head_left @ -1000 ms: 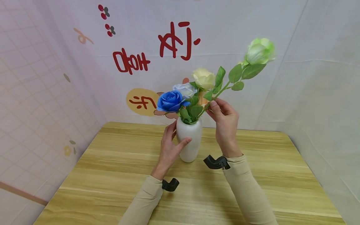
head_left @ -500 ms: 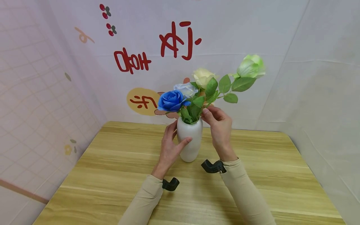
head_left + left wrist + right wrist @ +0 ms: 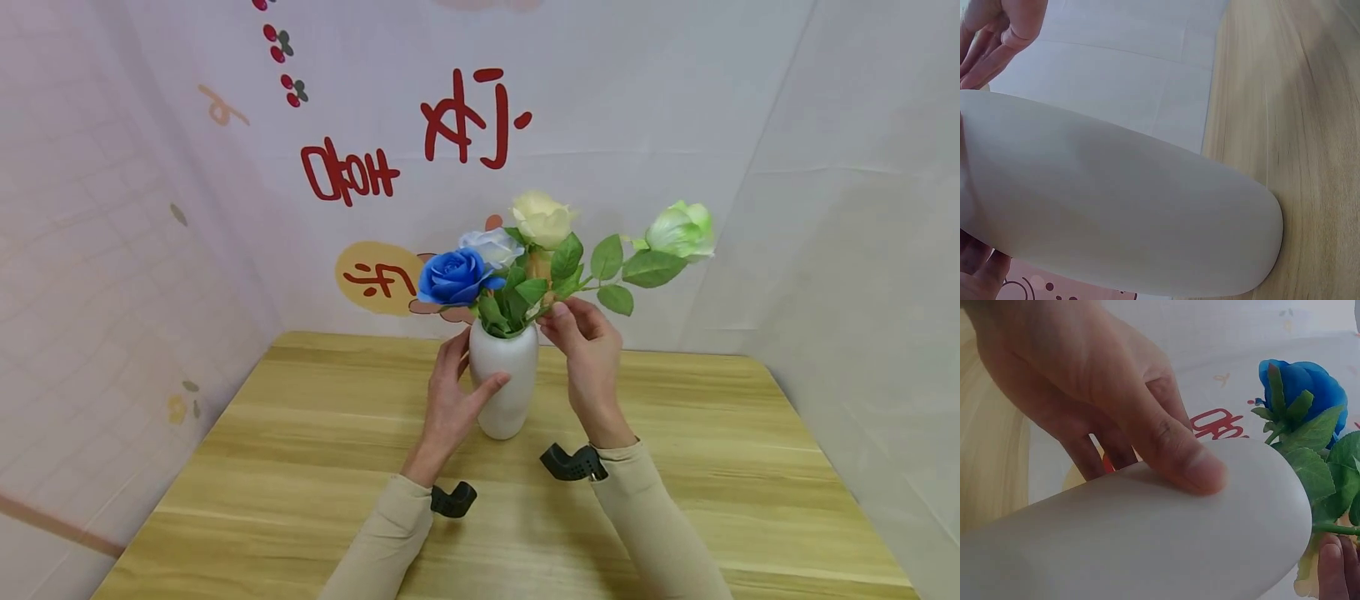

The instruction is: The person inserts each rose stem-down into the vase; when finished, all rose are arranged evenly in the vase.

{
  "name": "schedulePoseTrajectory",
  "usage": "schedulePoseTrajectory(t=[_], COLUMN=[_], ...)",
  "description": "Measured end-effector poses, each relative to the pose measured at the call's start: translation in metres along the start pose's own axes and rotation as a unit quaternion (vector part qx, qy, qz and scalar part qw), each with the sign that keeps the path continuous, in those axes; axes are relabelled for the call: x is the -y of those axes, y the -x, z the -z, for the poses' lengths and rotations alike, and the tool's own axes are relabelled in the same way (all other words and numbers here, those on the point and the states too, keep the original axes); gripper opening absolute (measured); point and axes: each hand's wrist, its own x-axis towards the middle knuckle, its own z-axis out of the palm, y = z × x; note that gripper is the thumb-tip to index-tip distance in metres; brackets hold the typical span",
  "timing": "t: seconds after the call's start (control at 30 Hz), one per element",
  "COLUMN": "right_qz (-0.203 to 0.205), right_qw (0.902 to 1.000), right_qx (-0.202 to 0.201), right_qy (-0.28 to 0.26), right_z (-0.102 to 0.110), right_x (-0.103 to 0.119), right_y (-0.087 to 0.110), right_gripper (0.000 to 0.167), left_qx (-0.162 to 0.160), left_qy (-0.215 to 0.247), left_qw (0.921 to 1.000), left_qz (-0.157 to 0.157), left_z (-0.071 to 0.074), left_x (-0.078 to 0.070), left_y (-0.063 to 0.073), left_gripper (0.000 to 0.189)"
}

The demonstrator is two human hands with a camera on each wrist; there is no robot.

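Note:
A white vase (image 3: 504,379) stands upright on the table, and my left hand (image 3: 453,404) grips its left side, thumb across the front. With thumb and fingers, my right hand (image 3: 591,367) pinches the stem of a green-white rose (image 3: 678,231) just right of the vase mouth. That rose leans far out to the right, its leaves spread along the stem. In the vase are a blue rose (image 3: 452,277), a pale blue rose (image 3: 491,247), a cream rose (image 3: 542,219) and a partly hidden orange flower (image 3: 537,265). The right wrist view shows the left thumb (image 3: 1207,475) flat against the vase.
The wood-grain table (image 3: 315,467) ends at a white cloth backdrop (image 3: 615,100) printed with red characters. Cloth also hangs along the left and right sides. A black wrist mount (image 3: 573,462) sits on the right wrist, another black mount (image 3: 453,500) on the left.
The right hand has come down and slightly left, closer to the vase mouth, with the rose stem. The green-white rose has dropped and leans lower. My left hand keeps its grip on the vase.

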Motion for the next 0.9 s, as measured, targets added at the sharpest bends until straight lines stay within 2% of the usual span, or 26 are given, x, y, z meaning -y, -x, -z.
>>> schedulePoseTrajectory(t=[0.17, 0.33, 0.47, 0.67, 0.8, 0.9], right_qz=[0.03, 0.013, -0.007, -0.006, 0.004, 0.0], right_qw=[0.9993, 0.9997, 0.9998, 0.995, 0.9937, 0.9924], right_qx=[-0.016, -0.008, 0.003, -0.001, 0.002, 0.019], right_qy=[-0.017, -0.018, 0.016, 0.099, 0.112, 0.121], right_z=[-0.002, -0.005, -0.007, -0.009, -0.007, -0.002], right_x=[0.004, 0.003, -0.006, -0.019, -0.023, -0.022], right_y=[-0.004, -0.006, -0.003, 0.003, 0.004, 0.007], right_gripper=[0.034, 0.035, 0.034, 0.028, 0.026, 0.028], left_qx=[-0.001, 0.001, 0.003, 0.003, 0.003, 0.005], left_qy=[0.005, 0.003, -0.002, -0.003, 0.0, 0.001], left_qw=[1.0, 1.0, 1.0, 1.0, 1.0, 1.0], left_qz=[-0.004, -0.008, -0.004, 0.003, -0.005, -0.005], left_z=[-0.001, 0.0, 0.0, -0.001, -0.002, -0.002], left_x=[0.001, 0.003, 0.004, 0.007, 0.006, 0.006], left_y=[0.0, -0.003, -0.001, 0.003, 0.0, -0.001], left_gripper=[0.08, 0.08, 0.08, 0.08, 0.079, 0.08])
